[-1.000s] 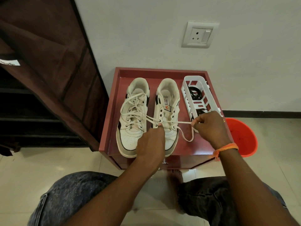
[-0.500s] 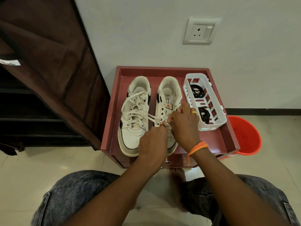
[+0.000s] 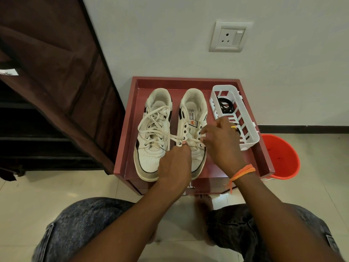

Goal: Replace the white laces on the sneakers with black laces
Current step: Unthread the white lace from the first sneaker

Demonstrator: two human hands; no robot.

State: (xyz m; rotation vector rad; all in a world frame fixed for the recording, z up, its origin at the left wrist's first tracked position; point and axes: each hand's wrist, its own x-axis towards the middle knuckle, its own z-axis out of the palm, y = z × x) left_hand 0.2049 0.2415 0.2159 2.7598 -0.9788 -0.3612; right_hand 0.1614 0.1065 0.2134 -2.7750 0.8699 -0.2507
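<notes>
White lace [image 3: 186, 139] now pinched lower by hands [image 3: 221, 142].

Right sneaker [image 3: 192, 129], tongue label [image 3: 192, 118]: small dark print above an orange emblem, too small to read. Brown fabric cover [image 3: 56, 72], white tag [image 3: 8, 72] at left edge: dark lettering, cut off and illegible. No other text legible.

Bare red tray floor [image 3: 222, 168] lies open at lower right, below the white basket [image 3: 245, 129]. The basket walls off the tray's right side (black laces inside). A brown fabric cupboard [image 3: 62, 82] crowds the frame's left.
</notes>
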